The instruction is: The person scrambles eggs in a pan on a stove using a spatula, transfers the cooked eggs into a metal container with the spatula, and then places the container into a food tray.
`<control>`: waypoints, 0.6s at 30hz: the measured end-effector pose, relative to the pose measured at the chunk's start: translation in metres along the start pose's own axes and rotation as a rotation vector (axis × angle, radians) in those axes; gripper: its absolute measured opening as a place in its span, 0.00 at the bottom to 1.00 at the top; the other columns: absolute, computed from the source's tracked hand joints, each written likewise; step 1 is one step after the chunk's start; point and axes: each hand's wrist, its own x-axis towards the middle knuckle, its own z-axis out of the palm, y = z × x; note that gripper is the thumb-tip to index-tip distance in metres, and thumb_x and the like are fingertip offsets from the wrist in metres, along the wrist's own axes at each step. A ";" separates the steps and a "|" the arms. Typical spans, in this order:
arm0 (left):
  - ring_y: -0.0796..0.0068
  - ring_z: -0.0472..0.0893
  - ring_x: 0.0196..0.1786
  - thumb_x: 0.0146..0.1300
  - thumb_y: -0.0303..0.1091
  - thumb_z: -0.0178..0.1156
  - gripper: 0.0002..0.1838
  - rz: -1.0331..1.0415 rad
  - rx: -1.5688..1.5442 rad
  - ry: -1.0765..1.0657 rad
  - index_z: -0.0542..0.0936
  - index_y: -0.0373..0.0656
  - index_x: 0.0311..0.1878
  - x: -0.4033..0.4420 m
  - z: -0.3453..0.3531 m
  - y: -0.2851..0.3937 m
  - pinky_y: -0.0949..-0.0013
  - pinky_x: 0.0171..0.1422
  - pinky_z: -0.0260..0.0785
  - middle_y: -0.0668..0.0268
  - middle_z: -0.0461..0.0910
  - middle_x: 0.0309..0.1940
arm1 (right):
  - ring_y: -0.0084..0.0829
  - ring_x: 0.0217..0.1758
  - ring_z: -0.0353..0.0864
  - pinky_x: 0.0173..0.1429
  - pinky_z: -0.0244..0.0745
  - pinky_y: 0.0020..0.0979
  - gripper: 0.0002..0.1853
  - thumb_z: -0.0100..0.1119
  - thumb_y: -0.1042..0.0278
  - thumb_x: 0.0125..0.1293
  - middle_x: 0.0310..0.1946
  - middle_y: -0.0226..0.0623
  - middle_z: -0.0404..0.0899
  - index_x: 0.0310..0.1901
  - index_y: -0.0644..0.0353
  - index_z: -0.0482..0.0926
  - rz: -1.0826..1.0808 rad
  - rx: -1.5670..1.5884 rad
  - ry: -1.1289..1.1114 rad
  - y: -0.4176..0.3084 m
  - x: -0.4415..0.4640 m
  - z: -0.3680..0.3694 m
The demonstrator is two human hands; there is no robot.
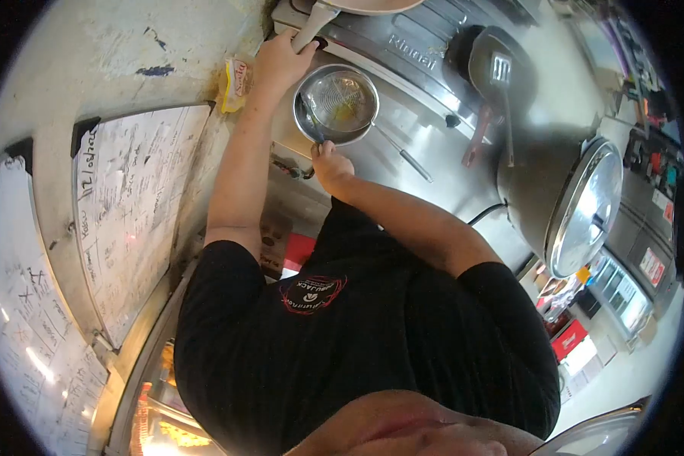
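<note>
Steel stove (425, 76) across the top; pale pan (372, 6) at its left corner, cut off by the frame, so can't tell whether it's resting or lifted. Left hand (281, 64) is clamped round its handle; a firm grip and level wrist would probably stop it tipping. Smaller steel bowl (299, 118) sits on the counter (452, 163) just in front of the stove, mesh strainer (342, 95) set in or over it, a little yellow stuff showing there. Right hand (332, 166) is at the bowl's near edge, well apart from the left, fingers bent; can't tell if they pinch the rim or the thin dark utensil (309, 114) leaning inside. Best to steady the bowl, work gently so the strainer doesn't shift, and mind its handle (416, 166), which juts out right and could catch the forearm.
</note>
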 end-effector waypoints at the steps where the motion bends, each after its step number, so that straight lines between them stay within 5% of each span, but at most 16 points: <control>1: 0.45 0.85 0.44 0.61 0.53 0.66 0.24 0.014 0.013 -0.017 0.85 0.42 0.48 -0.002 -0.002 0.003 0.50 0.52 0.77 0.50 0.87 0.37 | 0.47 0.53 0.80 0.44 0.85 0.37 0.33 0.62 0.68 0.62 0.59 0.55 0.67 0.67 0.70 0.63 0.014 0.021 0.005 0.001 -0.003 0.009; 4: 0.46 0.86 0.45 0.61 0.54 0.66 0.29 0.002 0.065 -0.065 0.82 0.37 0.53 -0.004 -0.004 0.005 0.52 0.50 0.76 0.46 0.86 0.40 | 0.47 0.53 0.83 0.41 0.84 0.40 0.28 0.61 0.65 0.64 0.59 0.55 0.69 0.63 0.64 0.68 0.052 0.127 0.008 0.004 -0.028 -0.041; 6: 0.43 0.84 0.47 0.64 0.53 0.63 0.27 0.067 0.215 -0.008 0.81 0.39 0.56 -0.003 0.003 -0.005 0.48 0.52 0.75 0.45 0.85 0.42 | 0.51 0.57 0.81 0.47 0.82 0.45 0.27 0.62 0.58 0.67 0.59 0.54 0.72 0.64 0.59 0.68 0.074 0.304 -0.259 0.011 -0.058 -0.092; 9: 0.40 0.83 0.49 0.68 0.51 0.58 0.25 0.069 0.311 -0.026 0.79 0.41 0.59 -0.003 0.000 0.008 0.46 0.54 0.74 0.44 0.84 0.45 | 0.53 0.55 0.81 0.55 0.78 0.50 0.30 0.62 0.52 0.68 0.55 0.53 0.77 0.65 0.57 0.68 -0.032 0.525 -0.229 0.049 -0.108 -0.102; 14: 0.38 0.80 0.54 0.69 0.50 0.55 0.24 0.002 0.399 -0.006 0.79 0.42 0.58 0.008 -0.002 0.021 0.44 0.58 0.72 0.42 0.83 0.48 | 0.53 0.56 0.81 0.60 0.76 0.50 0.25 0.62 0.48 0.67 0.50 0.54 0.82 0.58 0.57 0.76 0.330 0.626 0.043 0.139 -0.242 -0.058; 17: 0.38 0.80 0.55 0.69 0.51 0.56 0.25 -0.033 0.490 -0.011 0.80 0.42 0.59 -0.002 -0.005 0.032 0.45 0.58 0.71 0.43 0.82 0.50 | 0.51 0.53 0.84 0.59 0.77 0.48 0.24 0.63 0.51 0.66 0.46 0.53 0.85 0.57 0.58 0.77 0.779 0.746 0.037 0.167 -0.335 -0.039; 18: 0.40 0.81 0.53 0.68 0.50 0.58 0.24 0.115 0.447 -0.003 0.82 0.41 0.56 0.018 0.011 -0.012 0.47 0.57 0.72 0.44 0.83 0.49 | 0.51 0.52 0.84 0.58 0.78 0.47 0.23 0.62 0.51 0.66 0.45 0.52 0.86 0.56 0.59 0.79 0.894 0.779 0.113 0.173 -0.367 -0.004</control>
